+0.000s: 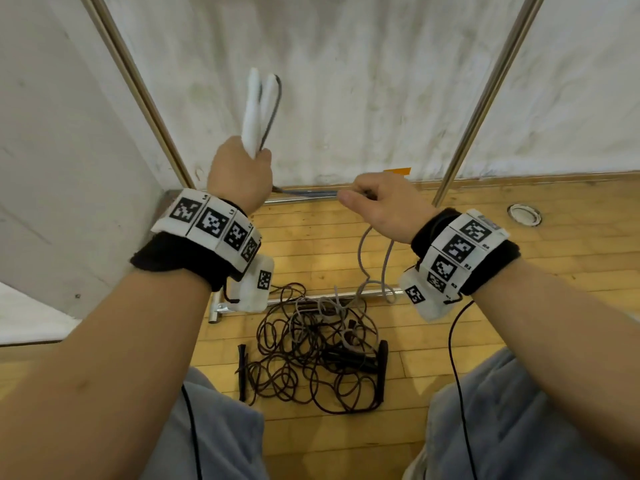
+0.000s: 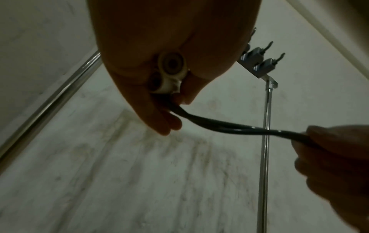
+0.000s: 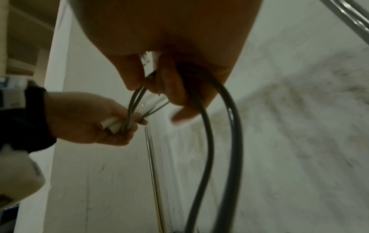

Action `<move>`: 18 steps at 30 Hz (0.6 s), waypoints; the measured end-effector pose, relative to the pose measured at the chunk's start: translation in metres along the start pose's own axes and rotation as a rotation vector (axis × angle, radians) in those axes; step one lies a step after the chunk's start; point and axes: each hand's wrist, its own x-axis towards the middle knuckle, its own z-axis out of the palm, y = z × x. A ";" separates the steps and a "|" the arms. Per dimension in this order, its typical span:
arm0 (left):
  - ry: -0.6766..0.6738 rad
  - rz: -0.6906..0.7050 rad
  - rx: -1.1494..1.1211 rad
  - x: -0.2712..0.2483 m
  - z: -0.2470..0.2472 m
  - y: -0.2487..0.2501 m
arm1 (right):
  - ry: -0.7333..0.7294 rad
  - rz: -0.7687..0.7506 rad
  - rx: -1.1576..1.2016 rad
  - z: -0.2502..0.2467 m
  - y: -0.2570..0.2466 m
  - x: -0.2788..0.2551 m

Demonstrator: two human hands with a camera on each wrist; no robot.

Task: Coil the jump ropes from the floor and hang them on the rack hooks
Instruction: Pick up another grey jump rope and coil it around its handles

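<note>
A: How is the grey rope [image 1: 372,258] judged to handle?

B: As light and limp, springy enough to uncurl. Its two white handles [image 1: 254,110] are gripped together in the closed left hand [image 1: 239,174], held up in front of the wall; a doubled length is pinched in the curled right hand [image 1: 379,206], the rest trailing to the floor [image 1: 485,306]. The stiff handles are judged the sure hold.

A: And what is hard to make out?

B: The dark ropes [image 1: 311,362] are left tangled on the floor, so their number cannot be told. The rack hooks [image 2: 265,61] are seen only from the left wrist, blurred, and the rack uprights [image 1: 485,98] are cut off above.
</note>
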 end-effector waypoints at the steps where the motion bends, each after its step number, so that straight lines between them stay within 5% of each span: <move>1: -0.032 0.037 0.094 -0.001 0.000 -0.001 | 0.012 -0.001 0.002 -0.004 0.001 -0.001; 11: -0.587 0.246 0.438 -0.030 0.013 0.003 | 0.237 -0.111 -0.077 -0.022 -0.002 -0.005; 18: -0.742 0.394 0.619 -0.053 0.027 0.011 | 0.291 -0.106 -0.080 -0.027 0.000 0.008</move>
